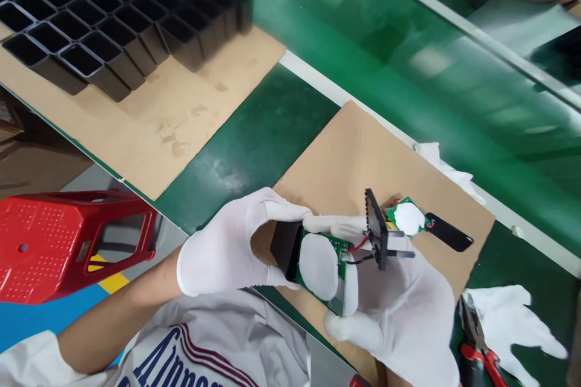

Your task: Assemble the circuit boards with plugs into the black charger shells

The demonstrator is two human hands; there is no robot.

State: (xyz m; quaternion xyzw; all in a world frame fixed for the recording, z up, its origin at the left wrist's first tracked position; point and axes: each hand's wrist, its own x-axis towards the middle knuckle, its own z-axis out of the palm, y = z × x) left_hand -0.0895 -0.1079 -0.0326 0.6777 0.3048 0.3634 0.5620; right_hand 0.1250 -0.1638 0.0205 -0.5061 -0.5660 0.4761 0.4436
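Head view: the circuit board (334, 242) meets the mouth of the black case (285, 249), both in line, slanting left to right between the hands. The left hand (231, 248) holds the case, thumb and fingers spread to its width; the right hand (399, 308) cups the board narrowly, the wired, pronged plate (376, 230) standing over its palm.

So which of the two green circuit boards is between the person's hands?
The circuit board at the mouth of the black housing, between the left hand and right hand. The other board lies over the cardboard sheet, beyond the right hand.
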